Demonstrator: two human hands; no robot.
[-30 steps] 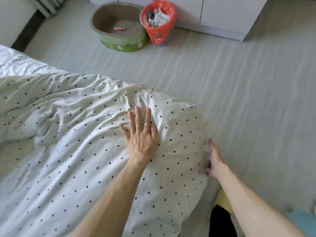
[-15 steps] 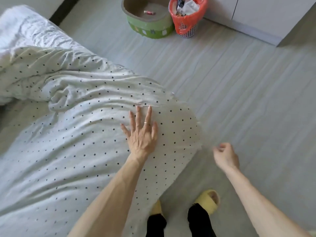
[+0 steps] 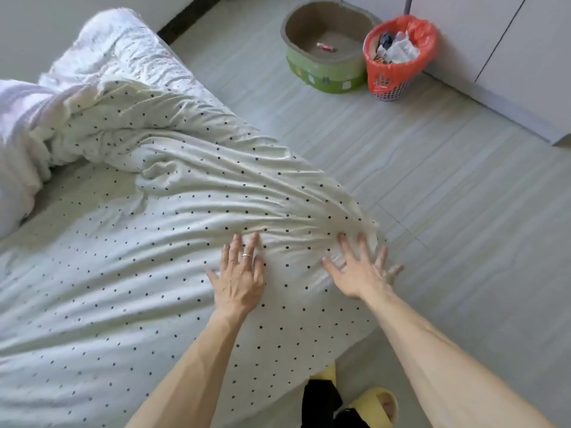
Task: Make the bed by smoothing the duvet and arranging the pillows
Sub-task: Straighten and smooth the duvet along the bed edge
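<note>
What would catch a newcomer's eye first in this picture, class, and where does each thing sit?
The left hand and right hand lie flat, fingers spread, on a white black-dotted duvet, near its right edge. At top right on the floor, an orange-lined waste basket stands beside a green oval tub.

left hand (image 3: 239, 284) flat, fingers straight, right hand (image 3: 360, 274) splayed, palms down

Both hands, left (image 3: 239, 278) and right (image 3: 360, 273), press flat (fingers spread) on the dotted duvet (image 3: 139, 273).
</note>
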